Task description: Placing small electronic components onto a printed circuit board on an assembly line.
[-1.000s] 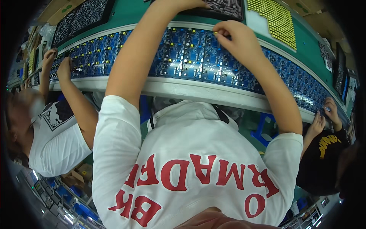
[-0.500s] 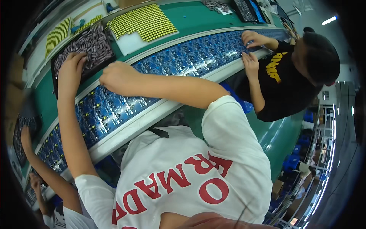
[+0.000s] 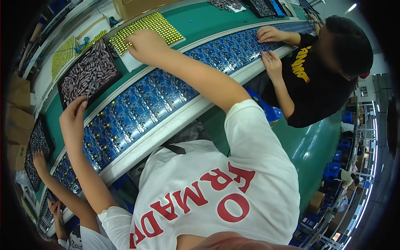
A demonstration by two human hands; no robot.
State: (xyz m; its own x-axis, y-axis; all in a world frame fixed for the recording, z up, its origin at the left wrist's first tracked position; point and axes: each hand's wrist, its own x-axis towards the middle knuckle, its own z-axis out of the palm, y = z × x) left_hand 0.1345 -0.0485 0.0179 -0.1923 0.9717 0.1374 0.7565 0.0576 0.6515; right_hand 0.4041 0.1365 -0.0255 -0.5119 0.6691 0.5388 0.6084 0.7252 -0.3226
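Observation:
My left hand (image 3: 72, 123) is over the near edge of a black tray (image 3: 95, 92), thumb and fingers drawn together; anything held between the tips is too small to make out. Small purplish-grey cylindrical components (image 3: 93, 68) fill that tray. Over a white board of yellow square components (image 3: 160, 27), my right hand (image 3: 146, 46) has its fingers curled down, their tips at the yellow pieces. What they grip, if anything, is hidden. Between my arms and below them runs a long row of blue circuit boards (image 3: 146, 100); several at the left carry yellow squares.
A white rail (image 3: 158, 129) borders the boards on my side. At the right, a co-worker in black (image 3: 310, 83) has both hands over the row. Another person's arm (image 3: 75, 204) reaches to a black tray of dark parts (image 3: 35, 143) at far left. A cardboard box (image 3: 139, 7) stands behind.
My right hand has gone from above the circuit boards up to the yellow components. My left hand has drawn back from inside the tray to its near edge. The view has shifted slightly.

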